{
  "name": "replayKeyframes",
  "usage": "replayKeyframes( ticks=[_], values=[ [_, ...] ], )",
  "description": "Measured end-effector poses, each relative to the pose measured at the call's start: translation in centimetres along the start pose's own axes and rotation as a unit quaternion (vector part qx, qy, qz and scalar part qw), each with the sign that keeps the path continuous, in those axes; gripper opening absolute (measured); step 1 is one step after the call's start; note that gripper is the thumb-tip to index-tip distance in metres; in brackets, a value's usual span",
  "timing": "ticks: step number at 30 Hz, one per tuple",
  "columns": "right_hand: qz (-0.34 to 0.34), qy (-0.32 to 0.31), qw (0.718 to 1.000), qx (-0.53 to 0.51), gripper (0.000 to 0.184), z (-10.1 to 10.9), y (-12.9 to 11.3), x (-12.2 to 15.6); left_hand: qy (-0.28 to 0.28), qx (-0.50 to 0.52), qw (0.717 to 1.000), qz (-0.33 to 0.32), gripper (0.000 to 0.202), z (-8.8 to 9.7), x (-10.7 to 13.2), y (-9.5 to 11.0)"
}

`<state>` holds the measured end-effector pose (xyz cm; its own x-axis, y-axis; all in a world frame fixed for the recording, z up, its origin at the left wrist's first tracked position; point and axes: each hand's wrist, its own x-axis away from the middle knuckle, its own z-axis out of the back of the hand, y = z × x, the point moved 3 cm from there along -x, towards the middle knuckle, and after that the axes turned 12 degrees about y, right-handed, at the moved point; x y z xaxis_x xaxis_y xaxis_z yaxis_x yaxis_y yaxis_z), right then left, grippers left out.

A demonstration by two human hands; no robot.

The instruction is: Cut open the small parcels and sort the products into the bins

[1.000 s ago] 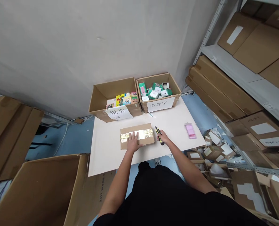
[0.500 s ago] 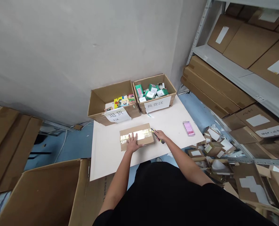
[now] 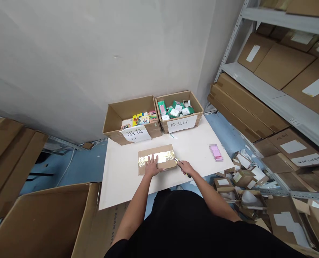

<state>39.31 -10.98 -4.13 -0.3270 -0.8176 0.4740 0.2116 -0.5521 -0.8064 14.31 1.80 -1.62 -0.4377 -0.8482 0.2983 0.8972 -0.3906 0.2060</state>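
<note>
Filling the lower left of the frame, a large open carton (image 3: 48, 218) stands beside the white desk (image 3: 116, 182). At the frame's center, slightly low, the taped carton (image 3: 161, 157) lies flat on that desk. The left hand (image 3: 152, 166) rests on its top, fingers spread and grasping nothing. Just right of it, the right hand (image 3: 186, 167) is clenched around a utility knife (image 3: 177, 161), whose tip is at the taped carton's right end; whether it touches is too small to tell. Farther right lies a pixelated pink item (image 3: 216, 152). Beyond, two labeled bins stand side by side: the left bin (image 3: 116, 136) holds colorful booklets (image 3: 141, 119), the right bin (image 3: 172, 98) green-and-white boxes (image 3: 175, 111). A gray wall (image 3: 94, 53) rises behind.
</note>
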Motion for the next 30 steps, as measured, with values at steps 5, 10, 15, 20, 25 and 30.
replayKeyframes(
  ticks=[5, 10, 15, 20, 25, 30],
  values=[
    [0.012, 0.084, 0.996, 0.016, 0.053, 4.2, -1.6, -1.9, 0.004, 0.001, 1.000, 0.002, 0.117, 0.1, -0.1, -0.1],
    [-0.002, 0.070, 0.996, 0.059, 0.053, 3.1, -3.8, -4.3, -0.002, 0.001, 1.000, 0.003, 0.119, 0.1, -0.2, -0.2],
    [0.005, 0.051, 0.996, 0.072, 0.055, 1.8, -4.3, -5.1, -0.004, 0.006, 1.000, 0.007, 0.119, 0.0, 0.0, -0.1],
    [0.006, 0.031, 0.998, 0.048, 0.054, 1.5, -3.5, -3.9, -0.015, 0.010, 1.000, 0.004, 0.120, 0.1, -0.4, -0.2],
    [0.004, 0.004, 0.999, 0.048, 0.047, 1.8, -1.7, -2.2, -0.021, 0.011, 1.000, 0.001, 0.120, 0.2, -0.7, -0.4],
    [0.001, 0.042, 0.999, 0.020, 0.043, 2.5, 0.0, -1.3, 0.019, 0.022, 1.000, -0.002, 0.112, 0.4, -0.5, -0.2]
  ],
)
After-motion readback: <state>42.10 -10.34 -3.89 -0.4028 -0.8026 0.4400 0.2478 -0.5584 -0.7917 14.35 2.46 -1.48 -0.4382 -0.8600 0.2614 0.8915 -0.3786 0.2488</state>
